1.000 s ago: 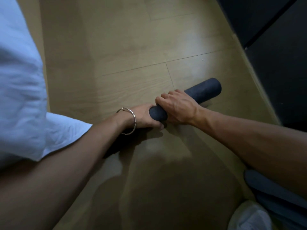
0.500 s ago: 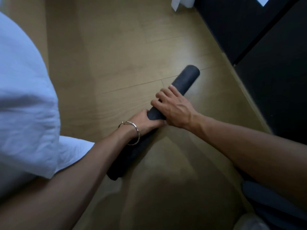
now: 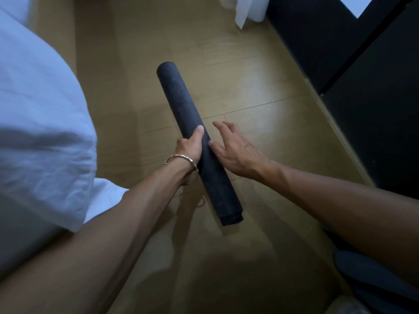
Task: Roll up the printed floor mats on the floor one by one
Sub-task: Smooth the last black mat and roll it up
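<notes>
Charcoal-dark floor mat (image 3: 181, 105), rolled into one tight tube with no print showing, held at a slant over the wooden floor (image 3: 249, 87) and, judging by the shadow under its near end, lifted clear of it. Clamped around mid-length by the left hand (image 3: 189, 150): thumb (image 3: 199, 132) laid along the top of the roll, remaining fingers curled beneath and out of sight. Gripped at the middle most likely for balance, with about half the tube reaching out past the thumb tip and half running back past the wrist. Right hand (image 3: 235, 152) open just beside the roll, opposite the left palm, fingers (image 3: 223, 128) spread apart and holding nothing; thumb tip at the tube's edge, contact impossible to confirm. Placed, seemingly, to steady the roll or to release it. Rolling of this mat judged finished; setting it aside the likely step in hand. Thin bracelet (image 3: 181, 157) at the left wrist. White garment (image 3: 40, 109) well left of the left-hand fingers, dark cabinet (image 3: 362, 87) well right of the right-hand fingers, pale cloth (image 3: 242, 12) far beyond all fingertips. Dark rounded shape (image 3: 362, 273) back behind the right forearm, too dim to identify.
</notes>
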Action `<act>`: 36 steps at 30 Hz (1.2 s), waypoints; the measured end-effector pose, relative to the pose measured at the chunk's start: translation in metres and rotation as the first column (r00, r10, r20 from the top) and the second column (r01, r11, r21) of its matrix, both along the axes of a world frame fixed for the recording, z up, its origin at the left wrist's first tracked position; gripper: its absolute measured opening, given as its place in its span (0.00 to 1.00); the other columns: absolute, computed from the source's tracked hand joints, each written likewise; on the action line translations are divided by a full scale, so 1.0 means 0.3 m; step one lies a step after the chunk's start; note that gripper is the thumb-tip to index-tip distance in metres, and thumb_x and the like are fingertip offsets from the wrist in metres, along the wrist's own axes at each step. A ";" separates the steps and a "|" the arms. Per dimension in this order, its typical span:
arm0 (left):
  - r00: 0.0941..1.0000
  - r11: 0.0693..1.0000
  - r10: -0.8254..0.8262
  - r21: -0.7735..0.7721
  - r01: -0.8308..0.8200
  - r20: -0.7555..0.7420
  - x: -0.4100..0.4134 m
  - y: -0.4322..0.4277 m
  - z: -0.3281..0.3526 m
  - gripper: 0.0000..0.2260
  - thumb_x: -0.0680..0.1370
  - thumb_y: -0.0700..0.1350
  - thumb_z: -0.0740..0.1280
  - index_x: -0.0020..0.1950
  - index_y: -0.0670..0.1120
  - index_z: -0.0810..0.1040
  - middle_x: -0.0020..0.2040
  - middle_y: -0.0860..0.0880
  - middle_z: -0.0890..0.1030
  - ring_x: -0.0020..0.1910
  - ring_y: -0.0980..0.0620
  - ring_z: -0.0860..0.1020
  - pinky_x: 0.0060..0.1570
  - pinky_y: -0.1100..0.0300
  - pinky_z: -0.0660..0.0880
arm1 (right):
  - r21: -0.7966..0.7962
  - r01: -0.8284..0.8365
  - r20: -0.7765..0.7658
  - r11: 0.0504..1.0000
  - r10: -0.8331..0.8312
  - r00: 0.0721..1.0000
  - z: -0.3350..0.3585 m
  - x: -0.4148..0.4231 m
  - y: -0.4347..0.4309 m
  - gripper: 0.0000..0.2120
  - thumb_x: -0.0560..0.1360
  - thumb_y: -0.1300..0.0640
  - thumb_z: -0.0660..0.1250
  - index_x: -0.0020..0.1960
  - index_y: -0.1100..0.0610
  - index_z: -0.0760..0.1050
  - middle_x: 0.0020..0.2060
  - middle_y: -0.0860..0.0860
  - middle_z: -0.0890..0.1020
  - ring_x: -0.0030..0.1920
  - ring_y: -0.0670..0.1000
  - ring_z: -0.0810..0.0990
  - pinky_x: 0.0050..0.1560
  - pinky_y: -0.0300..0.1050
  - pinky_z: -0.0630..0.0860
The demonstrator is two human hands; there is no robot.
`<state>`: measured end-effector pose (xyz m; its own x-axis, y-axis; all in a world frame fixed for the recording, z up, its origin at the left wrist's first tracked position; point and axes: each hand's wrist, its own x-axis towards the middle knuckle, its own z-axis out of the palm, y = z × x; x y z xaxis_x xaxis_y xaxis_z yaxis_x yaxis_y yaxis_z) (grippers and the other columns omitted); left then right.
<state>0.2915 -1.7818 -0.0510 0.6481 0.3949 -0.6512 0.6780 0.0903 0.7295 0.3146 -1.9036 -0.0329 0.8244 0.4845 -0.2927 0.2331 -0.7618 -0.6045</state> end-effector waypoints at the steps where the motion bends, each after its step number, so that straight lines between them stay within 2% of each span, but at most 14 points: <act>1: 1.000 1.000 0.024 -0.008 -0.024 0.008 0.002 0.007 0.004 0.37 0.68 0.67 0.61 0.66 0.41 0.70 0.60 0.43 0.77 0.57 0.41 0.77 0.60 0.47 0.73 | 0.027 0.029 -0.074 0.999 -0.027 0.997 -0.005 -0.003 0.002 0.31 0.80 0.44 0.57 0.77 0.53 0.50 0.74 0.55 0.59 0.68 0.55 0.69 0.67 0.51 0.68; 3: 0.997 0.997 0.069 -0.025 -0.068 0.029 0.007 0.018 0.016 0.36 0.67 0.66 0.63 0.65 0.41 0.71 0.59 0.44 0.78 0.55 0.43 0.78 0.58 0.47 0.75 | 0.116 0.068 -0.242 0.991 -0.038 0.969 -0.013 -0.015 0.006 0.37 0.76 0.40 0.63 0.77 0.50 0.49 0.71 0.54 0.65 0.64 0.54 0.73 0.63 0.53 0.72; 5: 0.992 0.994 0.111 -0.029 -0.109 0.068 0.013 0.021 0.029 0.31 0.71 0.63 0.66 0.63 0.40 0.72 0.57 0.45 0.79 0.53 0.44 0.79 0.56 0.48 0.76 | 0.228 0.106 -0.387 0.968 -0.009 0.922 -0.024 -0.038 0.009 0.40 0.72 0.45 0.71 0.75 0.52 0.52 0.63 0.50 0.74 0.56 0.48 0.78 0.55 0.46 0.78; 7: 0.986 0.990 0.142 -0.013 -0.142 0.092 0.018 0.023 0.036 0.27 0.71 0.61 0.68 0.60 0.41 0.73 0.54 0.46 0.80 0.51 0.45 0.79 0.55 0.48 0.77 | 0.274 0.134 -0.447 0.952 0.003 0.894 -0.026 -0.055 0.010 0.41 0.69 0.53 0.76 0.73 0.53 0.55 0.52 0.44 0.76 0.49 0.42 0.78 0.43 0.35 0.78; 8: 0.983 0.989 0.146 -0.006 -0.146 0.113 0.017 0.026 0.039 0.26 0.70 0.60 0.70 0.58 0.41 0.74 0.53 0.46 0.80 0.49 0.46 0.80 0.53 0.48 0.78 | 0.276 0.153 -0.464 0.949 -0.008 0.886 -0.025 -0.062 0.010 0.41 0.68 0.56 0.77 0.72 0.53 0.56 0.49 0.45 0.75 0.47 0.43 0.78 0.40 0.34 0.77; 10: 0.977 0.989 0.143 0.011 -0.146 0.160 0.013 0.037 0.050 0.26 0.69 0.59 0.72 0.56 0.42 0.74 0.50 0.46 0.81 0.46 0.48 0.81 0.48 0.49 0.80 | 0.268 0.194 -0.485 0.944 -0.041 0.873 -0.021 -0.068 0.011 0.37 0.68 0.60 0.76 0.69 0.53 0.58 0.48 0.49 0.77 0.45 0.46 0.80 0.37 0.37 0.78; 16: 0.977 0.990 0.132 -0.079 -0.120 0.169 0.008 0.082 0.075 0.27 0.72 0.61 0.68 0.63 0.45 0.70 0.56 0.48 0.78 0.51 0.48 0.79 0.42 0.50 0.80 | 0.229 0.146 -0.476 0.962 -0.020 0.879 0.004 -0.067 0.013 0.37 0.66 0.59 0.76 0.68 0.53 0.60 0.50 0.52 0.77 0.47 0.49 0.80 0.41 0.42 0.79; 19: 0.971 0.989 0.146 -0.056 -0.137 0.192 0.006 0.082 0.072 0.26 0.72 0.59 0.70 0.64 0.46 0.71 0.56 0.49 0.79 0.50 0.50 0.79 0.45 0.47 0.80 | 0.241 0.146 -0.484 0.959 -0.012 0.875 0.006 -0.067 0.013 0.40 0.65 0.59 0.77 0.69 0.52 0.59 0.50 0.51 0.77 0.47 0.49 0.80 0.40 0.41 0.80; 21: 0.958 0.978 0.204 -0.090 -0.189 0.204 0.014 0.080 0.075 0.25 0.72 0.56 0.71 0.63 0.44 0.72 0.56 0.48 0.79 0.48 0.52 0.79 0.47 0.49 0.80 | 0.257 0.139 -0.490 0.956 0.005 0.872 0.012 -0.070 0.011 0.39 0.65 0.59 0.77 0.69 0.52 0.59 0.49 0.51 0.77 0.46 0.49 0.81 0.39 0.40 0.79; 24: 0.937 0.952 0.286 -0.166 -0.256 0.198 0.037 0.092 0.090 0.24 0.72 0.53 0.72 0.61 0.41 0.71 0.54 0.47 0.79 0.46 0.52 0.79 0.47 0.53 0.79 | 0.309 0.163 -0.512 0.937 0.019 0.859 0.018 -0.072 0.001 0.35 0.66 0.62 0.76 0.66 0.51 0.62 0.47 0.51 0.78 0.40 0.47 0.82 0.34 0.39 0.79; 27: 0.944 0.960 0.270 -0.131 -0.248 0.189 0.041 0.104 0.084 0.24 0.72 0.51 0.73 0.61 0.41 0.69 0.55 0.46 0.78 0.45 0.52 0.79 0.45 0.51 0.79 | 0.297 0.141 -0.489 0.944 0.024 0.872 0.007 -0.078 -0.004 0.36 0.66 0.61 0.77 0.67 0.51 0.62 0.47 0.50 0.78 0.41 0.46 0.81 0.35 0.37 0.79; 31: 0.970 0.980 0.186 -0.103 -0.171 0.158 0.040 0.089 0.068 0.26 0.72 0.51 0.73 0.64 0.42 0.68 0.59 0.46 0.76 0.51 0.48 0.78 0.36 0.52 0.79 | 0.248 0.119 -0.478 0.961 0.015 0.878 -0.029 -0.077 -0.031 0.43 0.66 0.58 0.78 0.73 0.52 0.55 0.50 0.47 0.75 0.46 0.46 0.79 0.39 0.36 0.78; 34: 0.983 0.987 0.127 -0.116 -0.112 0.131 0.048 0.056 0.061 0.26 0.72 0.49 0.73 0.65 0.43 0.67 0.61 0.47 0.75 0.57 0.46 0.76 0.37 0.48 0.79 | 0.206 0.103 -0.454 0.973 0.001 0.891 -0.055 -0.075 -0.072 0.49 0.66 0.56 0.77 0.75 0.46 0.48 0.50 0.45 0.73 0.46 0.44 0.78 0.42 0.37 0.78; 36: 0.987 0.988 0.103 -0.128 -0.087 0.120 0.059 0.031 0.055 0.25 0.73 0.48 0.73 0.65 0.42 0.68 0.62 0.46 0.74 0.59 0.45 0.76 0.39 0.45 0.80 | 0.168 0.102 -0.406 0.980 -0.026 0.913 -0.068 -0.072 -0.099 0.51 0.66 0.55 0.77 0.75 0.44 0.46 0.55 0.48 0.74 0.48 0.46 0.77 0.46 0.41 0.79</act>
